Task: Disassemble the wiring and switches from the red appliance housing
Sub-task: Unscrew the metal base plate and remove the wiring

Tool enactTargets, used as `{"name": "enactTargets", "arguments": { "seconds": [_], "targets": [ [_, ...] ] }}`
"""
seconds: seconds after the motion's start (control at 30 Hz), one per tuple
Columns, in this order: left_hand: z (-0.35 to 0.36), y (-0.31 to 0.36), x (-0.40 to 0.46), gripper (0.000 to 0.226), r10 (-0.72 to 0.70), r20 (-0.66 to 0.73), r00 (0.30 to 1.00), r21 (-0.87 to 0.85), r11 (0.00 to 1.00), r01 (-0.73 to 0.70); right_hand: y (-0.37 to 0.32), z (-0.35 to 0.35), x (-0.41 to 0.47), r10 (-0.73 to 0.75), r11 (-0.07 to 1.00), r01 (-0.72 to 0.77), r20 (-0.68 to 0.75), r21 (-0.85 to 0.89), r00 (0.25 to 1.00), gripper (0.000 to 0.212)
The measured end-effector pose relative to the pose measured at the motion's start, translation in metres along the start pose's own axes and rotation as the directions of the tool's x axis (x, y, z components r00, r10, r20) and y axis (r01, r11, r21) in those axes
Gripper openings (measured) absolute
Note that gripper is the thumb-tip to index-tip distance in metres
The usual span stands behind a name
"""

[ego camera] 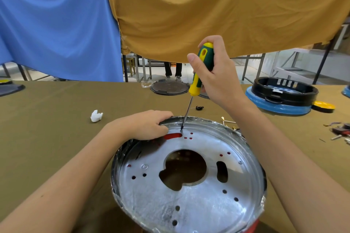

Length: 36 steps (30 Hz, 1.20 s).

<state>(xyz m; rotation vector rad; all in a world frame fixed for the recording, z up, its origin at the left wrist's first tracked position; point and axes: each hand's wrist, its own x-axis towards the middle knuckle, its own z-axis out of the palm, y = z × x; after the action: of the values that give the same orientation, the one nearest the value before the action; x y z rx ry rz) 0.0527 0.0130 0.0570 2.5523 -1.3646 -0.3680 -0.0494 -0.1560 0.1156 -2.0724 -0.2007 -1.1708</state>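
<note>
Housing: red housing sits upturned nearest me on the table, its metal plate facing up.
Left hand: my left hand grips the plate's far rim, steadying it.
Right hand: my right hand, above the plate's far edge, is clenched round the screwdriver.
Axis: shaft runs steeply down toward me, tip on a screw just right of my left fingers.
Next: likely turning that screw out.

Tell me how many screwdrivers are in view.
1. The green-and-yellow screwdriver is gripped in the right hand, its tip on the far side of the silver plate. Tools among the clutter at the right edge are too blurred to identify.
</note>
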Motion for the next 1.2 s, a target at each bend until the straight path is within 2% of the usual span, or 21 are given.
{"name": "enactTargets", "arguments": {
  "seconds": [0.17,0.33,0.5,0.6,0.77,0.9,1.0,1.07,1.13,1.17,1.2],
  "targets": [
    [0.001,0.0,0.001,0.038,-0.036,-0.005,0.999,-0.076,0.996,0.035,-0.007,-0.008,0.009,0.047,0.998,-0.042,0.147,-0.035,0.988,0.026],
    [0.0,0.003,0.001,0.032,-0.013,-0.003,1.0,-0.05,0.999,0.012,-0.013,-0.008,0.011,0.074,0.997,-0.065,0.227,-0.044,0.971,0.03],
    [0.0,0.006,-0.003,0.026,0.017,-0.012,1.0,-0.021,1.0,-0.017,-0.019,-0.004,0.021,0.064,0.982,-0.01,0.274,-0.191,0.96,0.041],
    [0.0,0.007,-0.003,0.023,0.019,-0.007,1.0,-0.041,0.999,-0.019,-0.022,0.0,0.025,0.083,0.961,-0.008,0.257,-0.277,0.963,0.035],
    [0.001,0.005,-0.003,0.021,0.032,-0.016,0.999,-0.064,0.997,-0.033,-0.025,0.011,0.021,0.044,0.924,0.008,0.127,-0.381,0.991,0.041],
    [0.001,0.003,-0.002,0.014,0.036,-0.031,0.999,-0.067,0.997,-0.038,-0.027,0.005,0.023,0.098,0.929,-0.046,0.125,-0.368,0.987,0.041],
    [0.002,0.004,-0.002,0.016,0.028,-0.028,0.999,-0.063,0.998,-0.029,-0.034,-0.002,0.026,0.122,0.944,-0.034,0.248,-0.329,0.961,0.042],
    [0.003,0.003,-0.001,0.016,0.021,-0.031,0.999,-0.052,0.998,-0.023,-0.036,-0.011,0.027,0.163,0.98,-0.111,0.347,-0.165,0.924,0.04],
    [0.004,0.001,0.0,0.014,0.021,-0.036,0.999,-0.045,0.999,-0.023,-0.036,-0.019,0.028,0.24,0.966,-0.258,0.396,-0.007,0.887,0.04],
    [0.004,0.001,0.0,0.014,0.021,-0.036,0.999,-0.046,0.999,-0.022,-0.037,-0.02,0.028,0.274,0.957,-0.288,0.387,-0.021,0.881,0.039],
    [0.004,0.001,0.0,0.014,0.019,-0.036,0.999,-0.05,0.999,-0.021,-0.037,-0.02,0.028,0.288,0.958,-0.267,0.352,-0.109,0.891,0.036]
  ]
}}
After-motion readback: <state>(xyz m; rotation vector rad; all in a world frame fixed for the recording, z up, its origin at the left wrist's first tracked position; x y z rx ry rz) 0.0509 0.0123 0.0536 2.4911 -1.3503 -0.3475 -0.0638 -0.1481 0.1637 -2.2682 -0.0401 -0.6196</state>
